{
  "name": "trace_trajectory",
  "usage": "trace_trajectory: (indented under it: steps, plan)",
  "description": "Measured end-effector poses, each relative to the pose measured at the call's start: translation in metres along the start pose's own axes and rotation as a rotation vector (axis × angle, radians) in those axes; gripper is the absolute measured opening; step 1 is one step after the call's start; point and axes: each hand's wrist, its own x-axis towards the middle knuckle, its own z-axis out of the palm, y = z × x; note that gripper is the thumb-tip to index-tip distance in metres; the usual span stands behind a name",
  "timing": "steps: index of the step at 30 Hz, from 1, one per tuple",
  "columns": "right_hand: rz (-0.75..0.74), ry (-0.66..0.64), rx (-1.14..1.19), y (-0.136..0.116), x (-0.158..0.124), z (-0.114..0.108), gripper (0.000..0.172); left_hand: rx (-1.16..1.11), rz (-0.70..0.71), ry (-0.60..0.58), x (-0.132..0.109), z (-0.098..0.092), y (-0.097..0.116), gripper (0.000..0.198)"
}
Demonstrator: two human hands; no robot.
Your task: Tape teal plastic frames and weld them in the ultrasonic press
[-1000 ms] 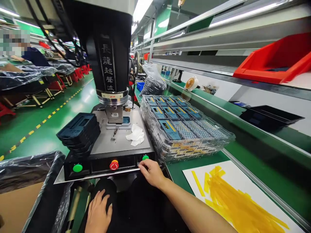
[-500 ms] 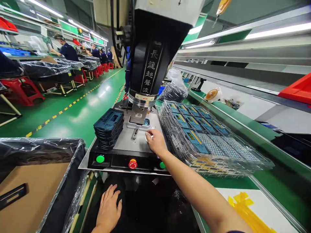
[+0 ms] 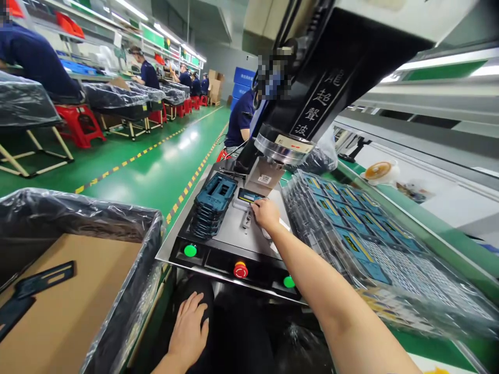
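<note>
- The right hand (image 3: pixel 267 213) had moved forward from the white tissue, where it was half a second earlier; its bent fingertips were now at the near right edge of the blue panel (image 3: pixel 252 196). Whether they gripped it could not be told.
- That panel, its yellow strip now showing, was just ahead of those fingertips, below the metal horn (image 3: pixel 264 176).
- The white tissue (image 3: pixel 274 245) lay below the right wrist, partly hidden.
- The left hand (image 3: pixel 189 328) stayed on the thigh, fingers loosely spread, holding nothing.
- The stack of blue frames (image 3: pixel 212 205) remained left of the right hand; the clear trays (image 3: pixel 343 223) remained to its right.
</note>
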Motion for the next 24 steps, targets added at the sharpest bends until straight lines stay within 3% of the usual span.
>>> trace_trajectory:
  steps: [8, 15, 19, 24]
  plan:
    - [-0.017, 0.02, -0.047, 0.001, -0.002, 0.002, 0.042, -0.002, -0.025, -0.035, 0.002, -0.007, 0.004, 0.035]
    - [-0.049, 0.092, 0.014, -0.006, -0.014, -0.007, 0.034, -0.022, -0.026, -0.012, 0.0, -0.009, 0.006, 0.036]
    - [-0.203, 0.147, 0.143, -0.013, -0.055, -0.026, 0.031, -0.074, -0.031, 0.026, -0.001, -0.006, 0.004, 0.034]
    - [-0.232, 0.157, 0.419, -0.021, -0.148, -0.067, 0.025, -0.275, -0.175, 0.027, 0.005, -0.01, 0.001, 0.033]
